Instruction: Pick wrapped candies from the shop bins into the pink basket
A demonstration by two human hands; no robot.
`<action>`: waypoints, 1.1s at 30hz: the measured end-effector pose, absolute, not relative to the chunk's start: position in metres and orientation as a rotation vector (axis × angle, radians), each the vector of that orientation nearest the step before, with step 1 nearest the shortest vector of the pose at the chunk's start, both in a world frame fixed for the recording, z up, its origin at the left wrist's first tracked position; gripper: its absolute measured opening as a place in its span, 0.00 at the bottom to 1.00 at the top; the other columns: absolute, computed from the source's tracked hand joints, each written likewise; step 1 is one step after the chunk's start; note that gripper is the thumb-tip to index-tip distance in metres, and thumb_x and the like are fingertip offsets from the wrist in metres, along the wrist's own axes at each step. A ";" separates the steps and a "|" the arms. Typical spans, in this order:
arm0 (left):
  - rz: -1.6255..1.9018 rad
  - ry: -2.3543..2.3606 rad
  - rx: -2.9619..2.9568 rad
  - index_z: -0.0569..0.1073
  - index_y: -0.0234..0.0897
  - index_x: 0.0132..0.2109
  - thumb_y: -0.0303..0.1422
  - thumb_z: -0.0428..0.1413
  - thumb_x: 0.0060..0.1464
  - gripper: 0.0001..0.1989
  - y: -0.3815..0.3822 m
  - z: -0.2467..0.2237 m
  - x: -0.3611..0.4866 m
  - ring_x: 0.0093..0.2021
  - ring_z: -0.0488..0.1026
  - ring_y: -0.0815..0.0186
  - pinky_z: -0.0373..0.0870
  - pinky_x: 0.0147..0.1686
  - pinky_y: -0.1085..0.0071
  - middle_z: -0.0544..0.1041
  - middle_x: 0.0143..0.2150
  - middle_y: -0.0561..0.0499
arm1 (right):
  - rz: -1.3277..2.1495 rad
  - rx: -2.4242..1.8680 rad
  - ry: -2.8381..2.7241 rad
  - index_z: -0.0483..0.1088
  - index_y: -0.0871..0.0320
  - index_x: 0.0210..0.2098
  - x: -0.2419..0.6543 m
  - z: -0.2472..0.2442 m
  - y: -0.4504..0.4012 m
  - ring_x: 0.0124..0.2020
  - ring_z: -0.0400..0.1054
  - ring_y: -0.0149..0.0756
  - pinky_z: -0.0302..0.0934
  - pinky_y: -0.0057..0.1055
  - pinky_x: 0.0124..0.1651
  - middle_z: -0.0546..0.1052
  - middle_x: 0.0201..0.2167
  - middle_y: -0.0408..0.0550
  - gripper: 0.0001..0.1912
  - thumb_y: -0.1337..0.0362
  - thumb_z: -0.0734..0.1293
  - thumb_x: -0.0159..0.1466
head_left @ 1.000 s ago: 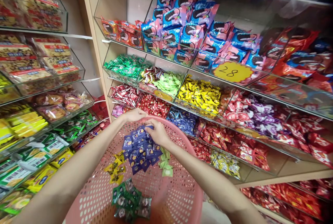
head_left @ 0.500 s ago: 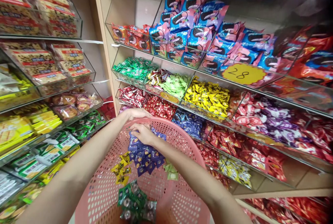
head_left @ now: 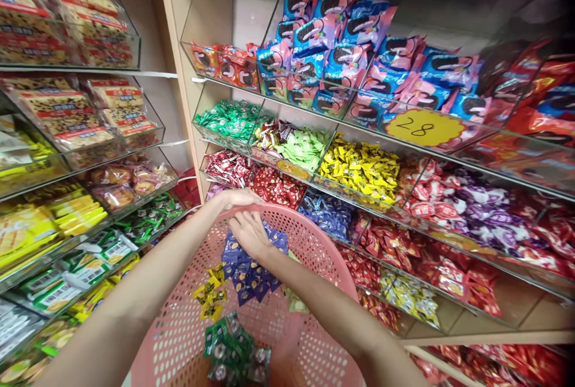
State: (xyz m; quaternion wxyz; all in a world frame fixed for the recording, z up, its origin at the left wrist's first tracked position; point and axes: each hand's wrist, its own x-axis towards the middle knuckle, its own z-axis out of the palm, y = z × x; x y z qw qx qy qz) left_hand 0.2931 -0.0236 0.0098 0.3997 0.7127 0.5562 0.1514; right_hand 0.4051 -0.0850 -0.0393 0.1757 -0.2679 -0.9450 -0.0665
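Observation:
A pink perforated plastic basket (head_left: 330, 237) fills the lower middle of the view. My left hand (head_left: 241, 197) is at its far rim, closed over the edge, with the fingertips hidden behind it. Just inside that rim is my right hand (head_left: 250, 232), back up, fingers stretched towards the basket wall, above a heap of purple-wrapped candies (head_left: 254, 276). Nothing shows in its fingers. Also lying in the basket are yellow-wrapped candies (head_left: 211, 294), green-wrapped candies (head_left: 229, 342) and pale green packets (head_left: 294, 302), the last partly covered by my right forearm.
Tiered clear bins surround the basket. Ahead are blue-and-pink snack packs (head_left: 314, 33), yellow candies (head_left: 359, 165) and blue candies (head_left: 327, 213). A yellow price tag (head_left: 424, 128) reads 28. Wrapped pastries (head_left: 63, 102) fill the left shelves. A wooden post (head_left: 173, 51) divides the shelves.
My right hand has shifted slightly right and turned, its fingers now pointing up towards the far rim. My left hand stays at the rim.

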 end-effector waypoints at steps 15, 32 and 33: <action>0.469 1.726 1.932 0.68 0.35 0.20 0.39 0.44 0.45 0.16 -0.023 -0.014 0.306 0.22 0.62 0.70 0.54 0.23 0.75 0.66 0.18 0.55 | 0.152 -0.900 -2.206 0.66 0.57 0.41 0.469 -0.013 -0.099 0.42 0.60 0.35 0.49 0.33 0.45 0.70 0.40 0.48 0.12 0.65 0.54 0.65; 0.263 1.878 2.097 0.75 0.41 0.30 0.50 0.41 0.49 0.23 -0.025 -0.027 0.308 0.31 0.71 0.63 0.56 0.26 0.75 0.75 0.27 0.52 | 0.343 -0.806 -2.192 0.69 0.57 0.32 0.478 -0.042 -0.095 0.44 0.62 0.32 0.54 0.30 0.50 0.70 0.40 0.46 0.13 0.60 0.57 0.64; 0.236 1.920 2.093 0.75 0.41 0.29 0.50 0.41 0.49 0.24 -0.025 -0.023 0.313 0.32 0.71 0.62 0.56 0.26 0.74 0.75 0.27 0.52 | 0.375 -0.786 -2.167 0.69 0.57 0.36 0.480 -0.041 -0.095 0.46 0.61 0.32 0.54 0.29 0.51 0.70 0.42 0.47 0.12 0.62 0.56 0.64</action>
